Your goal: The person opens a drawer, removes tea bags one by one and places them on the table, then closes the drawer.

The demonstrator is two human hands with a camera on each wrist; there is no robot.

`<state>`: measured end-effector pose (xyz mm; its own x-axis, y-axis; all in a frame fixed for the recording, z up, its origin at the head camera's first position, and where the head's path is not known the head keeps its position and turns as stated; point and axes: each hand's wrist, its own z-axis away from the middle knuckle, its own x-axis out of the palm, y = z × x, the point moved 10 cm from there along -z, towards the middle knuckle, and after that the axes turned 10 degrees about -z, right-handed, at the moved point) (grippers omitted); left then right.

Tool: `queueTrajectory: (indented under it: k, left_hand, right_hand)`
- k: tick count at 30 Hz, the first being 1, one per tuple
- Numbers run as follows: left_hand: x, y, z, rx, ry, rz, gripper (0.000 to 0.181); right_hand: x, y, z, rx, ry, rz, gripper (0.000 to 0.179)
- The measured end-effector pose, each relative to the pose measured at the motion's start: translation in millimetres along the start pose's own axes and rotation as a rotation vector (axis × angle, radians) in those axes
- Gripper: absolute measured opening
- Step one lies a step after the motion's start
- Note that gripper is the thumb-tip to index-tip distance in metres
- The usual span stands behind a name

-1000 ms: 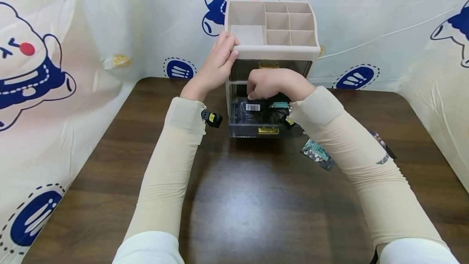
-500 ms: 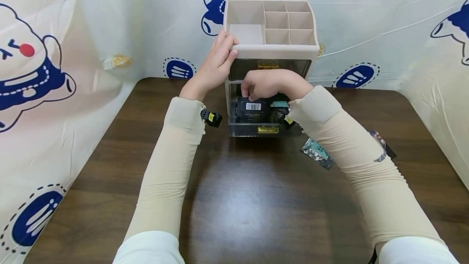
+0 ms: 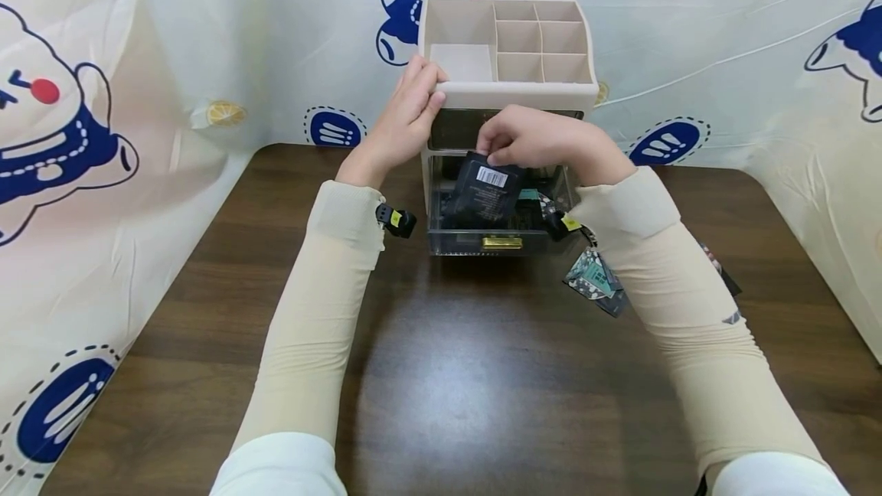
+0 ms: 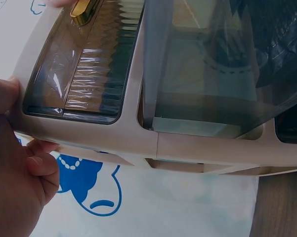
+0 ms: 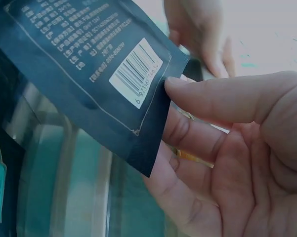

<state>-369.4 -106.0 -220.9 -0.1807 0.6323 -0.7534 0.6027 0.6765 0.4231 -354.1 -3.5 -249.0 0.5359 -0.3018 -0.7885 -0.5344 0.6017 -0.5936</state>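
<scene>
In the head view a cream desk organizer stands at the back of the table, its lower clear drawer pulled out. My left hand grips the organizer's upper left edge; thumb and curled fingers show around that edge in the left wrist view. A black sachet with a white barcode is pinched by its top edge between the thumb and fingers of my right hand. It hangs tilted over the drawer, its lower end still within. Behind it, partly hidden, lie more dark and teal sachets.
On the dark wooden table, right of the drawer, lies a teal and black sachet. Another dark packet shows partly behind the right sleeve. The upper drawer is closed. A patterned curtain stands behind.
My right hand has risen a little and shifted right, lifting and tilting the black sachet from where it lay in the drawer. My left hand keeps its place on the organizer.
</scene>
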Motion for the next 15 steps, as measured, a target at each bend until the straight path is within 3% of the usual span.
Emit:
queueTrajectory:
  k: [10,15]
  left_hand:
    - [1.2,0.0,-1.3,0.007,0.000,0.002,0.024]
    - [1.5,-0.1,-1.7,0.007,0.007,0.000,0.024]
  right_hand:
    - [-41.8,27.5,52.7,0.079,0.212,-0.204,0.017]
    - [-56.2,39.1,81.5,0.059,0.302,-0.272,0.018]
